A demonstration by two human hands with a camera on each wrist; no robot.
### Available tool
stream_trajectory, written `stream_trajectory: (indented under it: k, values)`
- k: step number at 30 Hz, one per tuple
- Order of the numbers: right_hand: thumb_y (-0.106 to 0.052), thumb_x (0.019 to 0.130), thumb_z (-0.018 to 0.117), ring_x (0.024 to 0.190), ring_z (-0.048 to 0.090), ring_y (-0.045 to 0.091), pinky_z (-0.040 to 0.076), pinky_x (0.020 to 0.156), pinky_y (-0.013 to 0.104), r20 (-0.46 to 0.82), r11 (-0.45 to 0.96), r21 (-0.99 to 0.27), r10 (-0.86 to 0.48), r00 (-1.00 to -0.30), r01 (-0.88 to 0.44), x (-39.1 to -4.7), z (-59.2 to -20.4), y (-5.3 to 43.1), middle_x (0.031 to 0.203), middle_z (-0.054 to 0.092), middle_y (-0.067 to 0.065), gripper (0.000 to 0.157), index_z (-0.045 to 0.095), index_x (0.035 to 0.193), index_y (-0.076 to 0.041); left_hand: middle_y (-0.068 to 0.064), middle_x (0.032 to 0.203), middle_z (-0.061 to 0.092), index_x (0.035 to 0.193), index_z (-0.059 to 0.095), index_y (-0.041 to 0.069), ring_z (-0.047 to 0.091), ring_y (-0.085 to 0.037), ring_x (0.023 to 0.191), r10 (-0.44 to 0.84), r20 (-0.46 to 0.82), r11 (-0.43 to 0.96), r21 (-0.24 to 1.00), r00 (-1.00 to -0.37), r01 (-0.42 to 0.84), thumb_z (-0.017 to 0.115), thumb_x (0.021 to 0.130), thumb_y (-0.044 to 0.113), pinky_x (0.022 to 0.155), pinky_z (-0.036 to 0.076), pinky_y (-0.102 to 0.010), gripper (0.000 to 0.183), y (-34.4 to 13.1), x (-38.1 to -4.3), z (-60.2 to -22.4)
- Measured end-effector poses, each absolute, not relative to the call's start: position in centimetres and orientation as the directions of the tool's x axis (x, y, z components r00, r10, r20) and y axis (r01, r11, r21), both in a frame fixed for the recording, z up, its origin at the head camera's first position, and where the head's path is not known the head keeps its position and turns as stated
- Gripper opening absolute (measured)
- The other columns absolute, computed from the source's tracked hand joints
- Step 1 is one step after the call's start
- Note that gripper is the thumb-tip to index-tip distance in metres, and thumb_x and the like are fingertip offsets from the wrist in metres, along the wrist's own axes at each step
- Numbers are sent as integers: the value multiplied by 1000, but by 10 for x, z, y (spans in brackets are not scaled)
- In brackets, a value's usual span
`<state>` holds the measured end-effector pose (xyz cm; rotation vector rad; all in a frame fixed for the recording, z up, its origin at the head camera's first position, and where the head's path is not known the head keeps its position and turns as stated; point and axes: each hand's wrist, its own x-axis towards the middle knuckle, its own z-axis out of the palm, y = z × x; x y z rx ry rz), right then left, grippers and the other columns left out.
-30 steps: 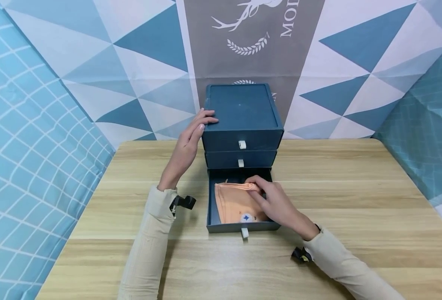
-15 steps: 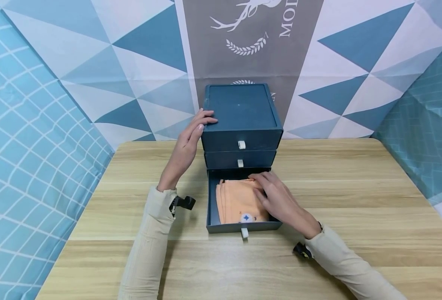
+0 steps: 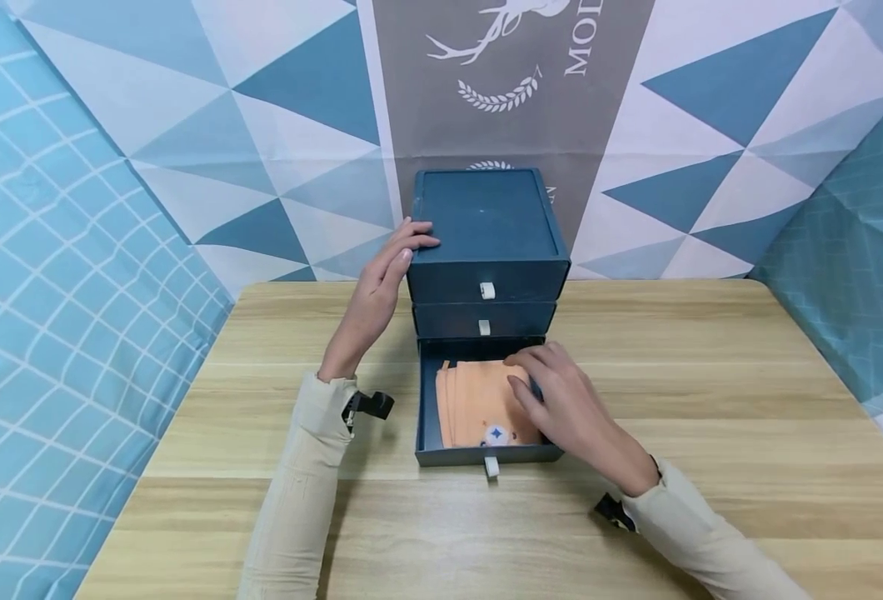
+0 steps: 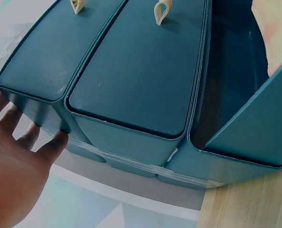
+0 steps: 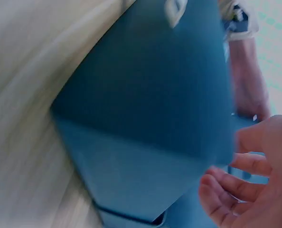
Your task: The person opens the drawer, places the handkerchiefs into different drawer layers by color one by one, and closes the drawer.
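A navy three-drawer cabinet (image 3: 486,217) stands at the back of the table, its bottom drawer (image 3: 430,417) pulled out. In that drawer lies a folded orange cloth (image 3: 479,400), a round white patch with a blue star (image 3: 496,434) near its front edge. My left hand (image 3: 374,292) rests against the cabinet's upper left edge, fingertips on the top; in the left wrist view its fingers (image 4: 51,145) spread along the side wall. My right hand (image 3: 561,400) hovers at the drawer's right side, fingers loosely bent and thumb apart from them, over the cloth's right edge with nothing gripped.
Small white pull loops (image 3: 487,291) hang on the drawer fronts, and the upper two drawers are closed. The wooden table (image 3: 674,358) surrounds the cabinet. A patterned backdrop (image 3: 321,150) rises right behind it.
The right hand has let go of the cloth's far edge and shifted slightly right. The cloth now lies flatter in the drawer. My left hand has stayed in place.
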<state>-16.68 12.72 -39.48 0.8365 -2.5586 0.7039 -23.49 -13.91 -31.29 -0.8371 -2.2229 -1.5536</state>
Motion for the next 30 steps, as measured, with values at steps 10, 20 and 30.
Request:
stream_trajectory:
  k: [10,20,30]
  values:
    - [-25,104,56,49,41,-2,38,43,18,295,534,-631,-506,-810,-563,-119,-387,136,62,53,-18,26,66,80,-21,-14,155,39,135,57,0,12,-10,152,290,544,245,753,-788,610,31,110,14,122,12,-31,39,-138,-235,-313]
    - [-41,109,35,49,54,6,46,43,20,-227,258,-965,-716,-660,52,-96,-417,146,73,71,8,56,71,107,1,-14,155,38,136,57,0,11,-9,152,291,535,255,756,-793,603,31,110,13,123,12,-32,38,-139,-234,-312]
    - [-43,104,46,56,65,6,56,54,23,-436,52,-749,-789,-432,661,-91,-444,132,81,74,6,59,48,137,7,-16,155,38,135,57,-1,12,-13,152,291,550,245,748,-783,617,31,110,12,123,12,-34,38,-138,-234,-313]
